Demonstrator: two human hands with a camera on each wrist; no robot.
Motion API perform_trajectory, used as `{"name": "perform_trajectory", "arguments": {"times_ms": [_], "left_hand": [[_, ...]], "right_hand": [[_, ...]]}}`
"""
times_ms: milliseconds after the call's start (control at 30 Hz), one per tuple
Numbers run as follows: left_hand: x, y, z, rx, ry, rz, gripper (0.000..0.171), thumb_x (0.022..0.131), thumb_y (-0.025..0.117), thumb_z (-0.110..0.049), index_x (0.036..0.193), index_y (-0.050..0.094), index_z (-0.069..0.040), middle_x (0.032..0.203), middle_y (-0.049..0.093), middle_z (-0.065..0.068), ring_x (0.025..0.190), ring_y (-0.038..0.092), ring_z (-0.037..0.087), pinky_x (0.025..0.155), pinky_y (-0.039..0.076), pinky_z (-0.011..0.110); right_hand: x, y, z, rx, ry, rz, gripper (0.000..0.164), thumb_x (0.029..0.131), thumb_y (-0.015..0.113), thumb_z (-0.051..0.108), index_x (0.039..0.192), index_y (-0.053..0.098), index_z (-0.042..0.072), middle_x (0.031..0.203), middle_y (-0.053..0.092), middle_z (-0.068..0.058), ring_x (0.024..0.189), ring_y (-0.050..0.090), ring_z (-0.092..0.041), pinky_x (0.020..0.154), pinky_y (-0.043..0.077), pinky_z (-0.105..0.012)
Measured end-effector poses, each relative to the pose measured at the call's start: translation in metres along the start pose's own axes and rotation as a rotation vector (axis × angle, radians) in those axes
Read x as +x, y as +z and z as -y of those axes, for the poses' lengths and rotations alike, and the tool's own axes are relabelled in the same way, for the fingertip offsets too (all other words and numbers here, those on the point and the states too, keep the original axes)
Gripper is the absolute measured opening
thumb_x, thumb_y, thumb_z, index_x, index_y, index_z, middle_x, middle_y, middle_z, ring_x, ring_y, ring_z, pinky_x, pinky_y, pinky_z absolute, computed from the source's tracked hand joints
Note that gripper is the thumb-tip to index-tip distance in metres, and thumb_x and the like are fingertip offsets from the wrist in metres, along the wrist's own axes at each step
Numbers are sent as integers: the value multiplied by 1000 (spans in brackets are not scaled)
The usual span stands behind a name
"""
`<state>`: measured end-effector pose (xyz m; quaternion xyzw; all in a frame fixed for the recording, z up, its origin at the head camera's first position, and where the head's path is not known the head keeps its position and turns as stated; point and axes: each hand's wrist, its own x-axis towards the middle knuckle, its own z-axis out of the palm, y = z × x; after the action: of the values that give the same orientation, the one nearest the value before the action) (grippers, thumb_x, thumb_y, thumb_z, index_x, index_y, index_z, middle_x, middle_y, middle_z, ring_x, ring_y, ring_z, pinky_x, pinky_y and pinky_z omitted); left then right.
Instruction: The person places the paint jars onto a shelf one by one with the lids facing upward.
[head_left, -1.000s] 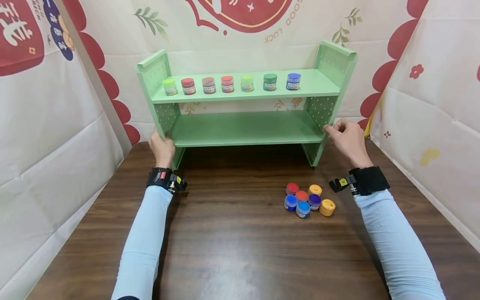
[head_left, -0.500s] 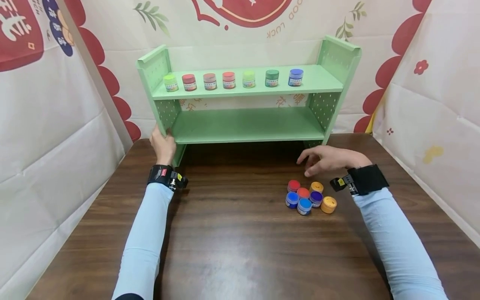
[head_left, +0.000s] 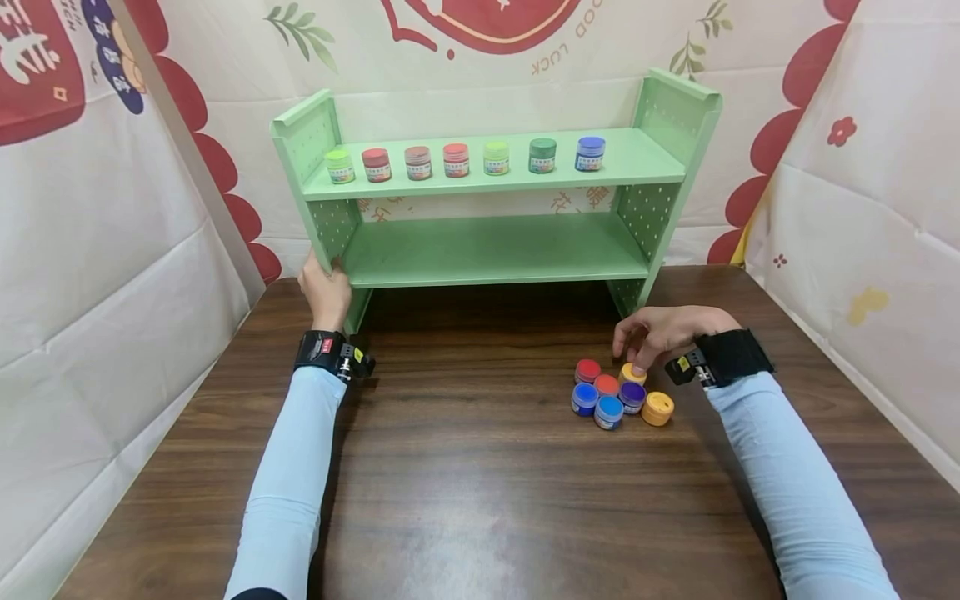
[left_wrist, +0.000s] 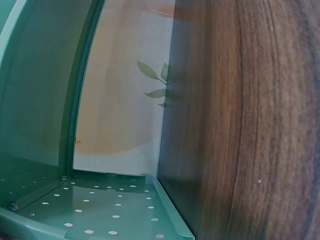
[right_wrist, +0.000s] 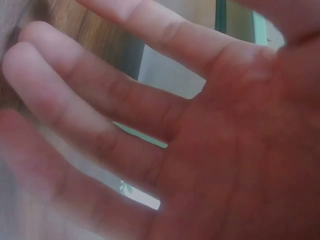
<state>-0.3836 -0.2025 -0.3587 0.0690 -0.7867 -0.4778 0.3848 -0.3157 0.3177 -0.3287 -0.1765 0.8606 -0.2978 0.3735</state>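
A light green two-tier shelf [head_left: 495,248] stands at the back of the table. My left hand [head_left: 326,296] grips the lower part of its left side panel; the left wrist view shows the perforated green panel [left_wrist: 107,210] but no fingers. My right hand [head_left: 663,327] is over a cluster of small paint jars, its thumb at the lid of the rear yellow jar [head_left: 632,377]. In the right wrist view the fingers [right_wrist: 115,95] are spread and loosely bent; the jar is out of sight there. Beside it are a purple jar [head_left: 632,396] and a red-lidded jar [head_left: 587,371].
On the upper board stands a row of several jars, from a lime green jar [head_left: 340,167] to a blue jar [head_left: 590,154]. Two blue-lidded jars, including a light blue jar [head_left: 608,412], and another yellow jar [head_left: 657,408] sit in the cluster. Printed cloth [head_left: 847,208] hangs around the table [head_left: 450,467].
My right hand has left the shelf's right side panel and come down to the rear yellow jar. My left hand stays on the left panel. The view has shifted slightly.
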Motion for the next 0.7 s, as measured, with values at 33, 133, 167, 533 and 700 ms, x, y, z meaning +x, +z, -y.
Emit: {"name": "perform_trajectory", "arguments": {"times_ms": [33,133,167,533,700], "left_hand": [[0,0,0,0,-5,-1,36,96,56,-2,129,69,-10,136,69,12,132,61,34,115,43,49],[0,0,-1,-3,-10,-3,35,96,56,-1,128,69,-9,136,69,13,132,61,35,114,43,49],[0,0,-1,-3,-10,-4,35,96,56,-1,128,69,-9,136,69,13,132,61,36,114,43,50],[-1,-1,-2,42,-36,-7,29,97,58,-6,123,69,-8,134,70,14,131,61,39,112,43,53],[-1,-1,-3,48,-34,-3,29,97,58,-6,123,69,-8,134,70,14,130,61,40,112,43,55]], "right_hand": [[1,0,-1,-1,-9,2,46,86,82,10,123,58,-5,105,63,-12,90,59,-19,77,56,-36],[3,-1,-3,-32,-48,-15,41,89,79,12,122,60,-5,107,65,-13,91,59,-19,79,56,-37],[4,-1,-4,-46,-62,-26,40,90,78,12,122,61,-4,108,65,-13,92,59,-19,80,56,-38],[9,0,-9,-144,-156,-166,29,100,66,13,126,63,-1,120,67,-15,102,62,-21,90,54,-37],[8,1,-10,-186,-130,-169,40,94,76,22,128,64,5,118,68,-12,102,60,-22,89,51,-36]]}}
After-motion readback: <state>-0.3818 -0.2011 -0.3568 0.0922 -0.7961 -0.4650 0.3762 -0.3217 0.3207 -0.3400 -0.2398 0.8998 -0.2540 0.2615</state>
